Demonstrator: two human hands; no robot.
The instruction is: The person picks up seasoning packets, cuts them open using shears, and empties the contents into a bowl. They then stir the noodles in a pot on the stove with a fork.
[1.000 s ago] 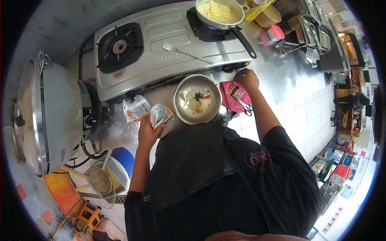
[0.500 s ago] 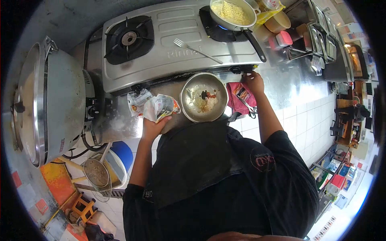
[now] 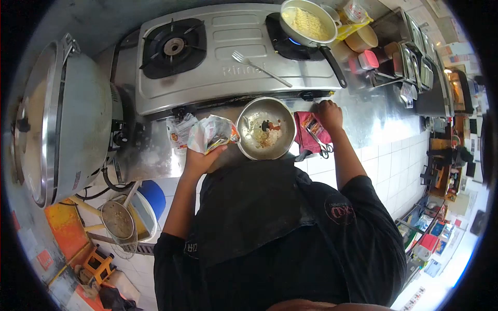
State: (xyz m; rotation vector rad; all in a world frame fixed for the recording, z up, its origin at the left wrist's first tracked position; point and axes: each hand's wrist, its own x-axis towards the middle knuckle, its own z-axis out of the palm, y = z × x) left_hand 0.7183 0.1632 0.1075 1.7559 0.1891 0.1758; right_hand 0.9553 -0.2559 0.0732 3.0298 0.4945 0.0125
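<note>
My left hand (image 3: 203, 159) grips a crumpled, opened noodle packet (image 3: 211, 132), silvery with orange print, left of a steel bowl (image 3: 258, 147). Small heaps of dark, reddish and pale seasoning lie in the bowl. My right hand (image 3: 330, 116) is closed beside the right edge of a folded dark-red cloth (image 3: 306, 141), just below the stove front; what its fingers hold, if anything, is hidden. On the cloth lie a small printed sachet (image 3: 313, 125) and scissors (image 3: 326, 150). Another opened wrapper (image 3: 179, 129) rests behind the packet.
On the gas stove (image 3: 236, 36), a fork (image 3: 262, 68) lies between the burners. A pan (image 3: 310, 41) of noodles sits over a blue flame, its black handle (image 3: 333, 67) pointing toward me. A large grey cooker (image 3: 85, 119) stands at left; a pink-lidded tub (image 3: 368, 59) at right.
My right hand has drawn down slightly from the stove front, its fingers more curled. My left hand has moved slightly right with the packet. The whole view has shifted a little.
</note>
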